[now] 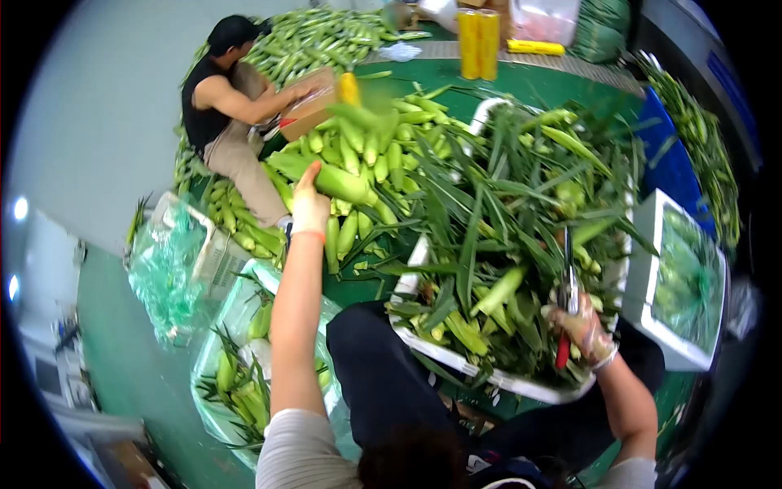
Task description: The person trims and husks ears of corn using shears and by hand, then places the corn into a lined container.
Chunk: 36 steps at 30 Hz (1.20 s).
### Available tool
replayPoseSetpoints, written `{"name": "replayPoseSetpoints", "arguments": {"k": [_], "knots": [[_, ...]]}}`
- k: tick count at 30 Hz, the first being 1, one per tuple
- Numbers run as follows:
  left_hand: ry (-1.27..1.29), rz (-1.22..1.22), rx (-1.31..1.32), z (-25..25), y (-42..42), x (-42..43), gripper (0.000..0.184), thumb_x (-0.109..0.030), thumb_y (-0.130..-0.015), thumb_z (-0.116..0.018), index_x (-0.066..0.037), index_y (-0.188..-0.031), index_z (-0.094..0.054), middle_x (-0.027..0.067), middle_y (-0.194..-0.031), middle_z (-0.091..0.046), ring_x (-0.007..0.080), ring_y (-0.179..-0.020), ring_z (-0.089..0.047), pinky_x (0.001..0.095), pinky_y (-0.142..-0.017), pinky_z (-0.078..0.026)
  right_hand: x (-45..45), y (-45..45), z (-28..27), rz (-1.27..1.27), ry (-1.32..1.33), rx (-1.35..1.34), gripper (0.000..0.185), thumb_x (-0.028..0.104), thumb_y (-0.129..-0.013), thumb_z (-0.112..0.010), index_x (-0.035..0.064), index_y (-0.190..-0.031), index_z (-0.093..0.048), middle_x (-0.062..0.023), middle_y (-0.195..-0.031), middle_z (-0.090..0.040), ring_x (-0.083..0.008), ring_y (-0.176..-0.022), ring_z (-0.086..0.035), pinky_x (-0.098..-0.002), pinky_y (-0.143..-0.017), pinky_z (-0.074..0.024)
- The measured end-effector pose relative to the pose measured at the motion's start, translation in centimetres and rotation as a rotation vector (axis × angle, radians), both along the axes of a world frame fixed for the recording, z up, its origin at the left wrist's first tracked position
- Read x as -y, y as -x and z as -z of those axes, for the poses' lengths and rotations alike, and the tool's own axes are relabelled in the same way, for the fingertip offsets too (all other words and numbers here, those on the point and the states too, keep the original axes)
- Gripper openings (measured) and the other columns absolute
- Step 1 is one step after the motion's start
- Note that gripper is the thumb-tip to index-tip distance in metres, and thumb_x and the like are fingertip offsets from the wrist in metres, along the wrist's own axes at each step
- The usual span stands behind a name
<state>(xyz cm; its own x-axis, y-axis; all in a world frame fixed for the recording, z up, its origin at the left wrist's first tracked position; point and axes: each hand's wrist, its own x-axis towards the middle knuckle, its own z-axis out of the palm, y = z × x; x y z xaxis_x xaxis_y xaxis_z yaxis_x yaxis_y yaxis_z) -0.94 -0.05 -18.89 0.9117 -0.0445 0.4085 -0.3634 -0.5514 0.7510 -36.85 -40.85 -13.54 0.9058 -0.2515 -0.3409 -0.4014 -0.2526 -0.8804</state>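
My left hand reaches forward over a pile of green corn ears. Its fingers are closed on an ear of corn still in its husk. In a clear plastic glove, my right hand grips a red-handled blade tool. Its narrow metal blade points away from me; whether it is a knife or shears I cannot tell. That hand is above a white foam box heaped with husk leaves and stalk trimmings. A blurred green shape hangs over the pile.
A person in a black cap sits ahead on the left, touching a cardboard box. Corn in a green-lined container stands left of my legs. A white foam box with bagged contents is at right. Yellow rolls stand behind.
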Motion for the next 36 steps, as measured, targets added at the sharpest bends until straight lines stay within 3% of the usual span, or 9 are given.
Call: {"name": "replayPoseSetpoints", "arguments": {"k": [2, 6, 10, 14, 18, 23, 27, 31, 36], "knots": [[1.325, -0.126, -0.494, 1.2, -4.1, 0.6, 0.040, -0.013, -0.082, -0.066, -0.005, -0.119, -0.056, 0.0118, -0.118, -0.058, 0.0256, -0.108, -0.054, 0.0435, -0.093, -0.044, -0.1, -0.7, 2.0, -0.041, 0.158, -0.119, 0.035, 0.017, -0.071, -0.076, 0.0040, -0.095, -0.054, -0.0040, -0.078, -0.058, -0.0157, -0.072, -0.054, -0.0331, -0.066, -0.0459], [1.492, -0.441, -0.286, 16.4, -16.6, -0.9, 0.044, -0.032, -0.084, -0.067, -0.011, -0.121, -0.056, 0.0105, -0.115, -0.060, 0.0312, -0.100, -0.058, 0.0505, -0.087, -0.046, 0.3, -2.1, 5.4, -0.155, 0.112, -0.114, 0.066, 0.024, -0.067, -0.079, -0.0021, -0.120, -0.049, -0.0127, -0.097, -0.063, -0.0261, -0.089, -0.059, -0.0368, -0.083, -0.0477], [1.538, 0.105, -0.361, 14.3, -18.1, -1.1, 0.053, -0.047, -0.096, -0.038, -0.012, -0.136, -0.042, 0.0100, -0.136, -0.048, 0.0288, -0.124, -0.044, 0.0481, -0.106, -0.031, 0.7, -2.8, 5.9, -0.172, 0.304, -0.392, 0.068, 0.020, -0.062, -0.080, -0.0018, -0.119, -0.050, -0.0090, -0.095, -0.063, -0.0200, -0.083, -0.059, -0.0316, -0.074, -0.0495], [1.611, -0.170, -0.220, 8.2, -20.2, -4.0, 0.058, -0.042, -0.095, -0.047, 0.003, -0.130, -0.039, 0.0209, -0.123, -0.053, 0.0326, -0.096, -0.061, 0.0438, -0.081, -0.051, 4.6, 0.2, 10.5, -0.118, 0.168, -0.166, 0.084, 0.032, -0.071, -0.079, -0.0008, -0.136, -0.038, -0.0088, -0.118, -0.056, -0.0212, -0.103, -0.053, -0.0336, -0.090, -0.0440], [0.947, -0.086, -0.075, 0.3, -5.4, -13.3, 0.045, -0.032, -0.093, -0.053, 0.004, -0.121, -0.050, 0.0201, -0.111, -0.061, 0.0299, -0.093, -0.063, 0.0364, -0.083, -0.051, 6.4, 0.9, 11.7, -0.106, 0.202, -0.124, 0.066, 0.034, -0.079, -0.074, 0.0029, -0.130, -0.045, -0.0048, -0.109, -0.054, -0.0184, -0.097, -0.050, -0.0315, -0.084, -0.0421], [-0.150, -0.849, -0.240, 5.2, 18.8, -28.6, 0.030, -0.030, -0.079, -0.054, -0.004, -0.083, -0.068, 0.0218, -0.083, -0.065, 0.0357, -0.085, -0.064, 0.0415, -0.077, -0.048, 3.6, -0.2, 9.6, -0.027, 0.345, -0.205, 0.057, 0.027, -0.083, -0.069, 0.0018, -0.128, -0.046, -0.0076, -0.112, -0.057, -0.0182, -0.094, -0.051, -0.0298, -0.082, -0.0420], [-0.314, -1.088, -0.858, 8.2, 31.3, -34.1, 0.027, -0.021, -0.080, -0.057, -0.007, -0.101, -0.067, 0.0173, -0.103, -0.065, 0.0335, -0.100, -0.060, 0.0395, -0.087, -0.047, 4.3, -1.1, 6.9, 0.023, 0.451, -0.245, 0.067, 0.024, -0.081, -0.070, -0.0007, -0.135, -0.040, -0.0109, -0.121, -0.054, -0.0216, -0.102, -0.052, -0.0320, -0.089, -0.0414], [-0.571, -0.595, -0.311, 13.4, 30.4, -38.8, 0.030, -0.004, -0.080, -0.048, -0.006, -0.104, -0.066, 0.0146, -0.107, -0.065, 0.0300, -0.104, -0.060, 0.0371, -0.090, -0.047, 2.9, -1.8, 3.6, -0.159, 0.843, -0.118, 0.074, 0.013, -0.066, -0.074, -0.0031, -0.130, -0.041, -0.0209, -0.109, -0.060, -0.0327, -0.094, -0.060, -0.0380, -0.082, -0.0480], [-1.115, -0.395, -0.836, 13.5, 25.1, -40.4, 0.024, -0.014, -0.081, -0.050, -0.008, -0.085, -0.073, 0.0154, -0.092, -0.069, 0.0311, -0.089, -0.067, 0.0408, -0.078, -0.052, 3.5, -0.2, 2.9, -0.253, 0.827, -0.160, 0.073, 0.017, -0.071, -0.071, -0.0066, -0.132, -0.039, -0.0204, -0.116, -0.058, -0.0299, -0.102, -0.057, -0.0354, -0.087, -0.0451]]}}
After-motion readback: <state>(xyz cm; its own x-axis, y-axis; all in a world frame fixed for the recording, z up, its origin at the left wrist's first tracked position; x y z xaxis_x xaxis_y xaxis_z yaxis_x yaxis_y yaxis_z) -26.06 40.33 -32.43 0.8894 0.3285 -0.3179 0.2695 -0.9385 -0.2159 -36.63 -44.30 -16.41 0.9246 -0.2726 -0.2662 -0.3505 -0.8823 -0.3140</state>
